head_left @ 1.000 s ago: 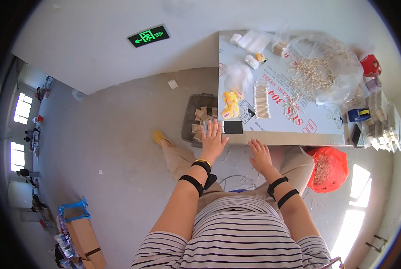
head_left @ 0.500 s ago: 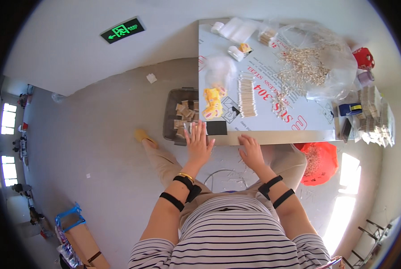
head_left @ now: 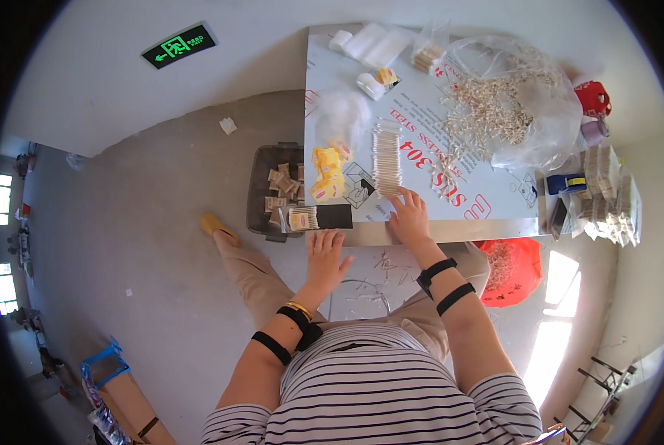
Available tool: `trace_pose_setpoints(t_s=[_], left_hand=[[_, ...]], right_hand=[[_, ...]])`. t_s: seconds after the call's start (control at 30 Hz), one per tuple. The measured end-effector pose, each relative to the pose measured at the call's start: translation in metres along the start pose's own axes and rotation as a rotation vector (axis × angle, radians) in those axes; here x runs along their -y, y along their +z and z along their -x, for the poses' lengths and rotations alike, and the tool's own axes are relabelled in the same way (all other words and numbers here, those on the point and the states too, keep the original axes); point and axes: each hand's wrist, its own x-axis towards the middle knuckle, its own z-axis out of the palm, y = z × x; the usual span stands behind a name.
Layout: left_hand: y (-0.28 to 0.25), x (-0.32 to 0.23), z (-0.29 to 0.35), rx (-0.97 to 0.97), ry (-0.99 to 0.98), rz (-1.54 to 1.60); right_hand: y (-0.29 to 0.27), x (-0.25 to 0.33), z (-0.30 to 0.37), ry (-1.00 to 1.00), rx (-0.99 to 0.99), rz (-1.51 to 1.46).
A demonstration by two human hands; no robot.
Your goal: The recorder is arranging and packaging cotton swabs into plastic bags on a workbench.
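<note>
The bent fingers of the right hand (head_left: 411, 218) are at the near end of 1 row of cotton swabs (head_left: 387, 157); I cannot tell whether they grip any. The left hand (head_left: 324, 259) is released, a swab packet (head_left: 302, 218) just beyond its fingertips.

My two hands (head_left: 323, 261), one table (head_left: 495, 228), one row of swabs (head_left: 387, 157), one grey bin (head_left: 253, 185), four black arm straps (head_left: 455, 298)

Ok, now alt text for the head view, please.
A person at a table has the left hand near a packet of cotton swabs and the right hand at the near end of a row of swabs. A clear bag of loose swabs lies farther right; a bin of packets stands left.
</note>
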Motion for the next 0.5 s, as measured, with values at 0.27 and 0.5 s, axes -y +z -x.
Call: trace_pose_setpoints(t_s=[0.27,0.5], left_hand=[[-0.008,0.011,-0.001,0.029,0.029,0.010],[-0.007,0.012,-0.001,0.024,0.032,0.016]], right_hand=[[0.003,0.002,-0.008,0.003,-0.017,-0.021],[0.007,-0.001,-0.016,0.017,-0.011,-0.001]])
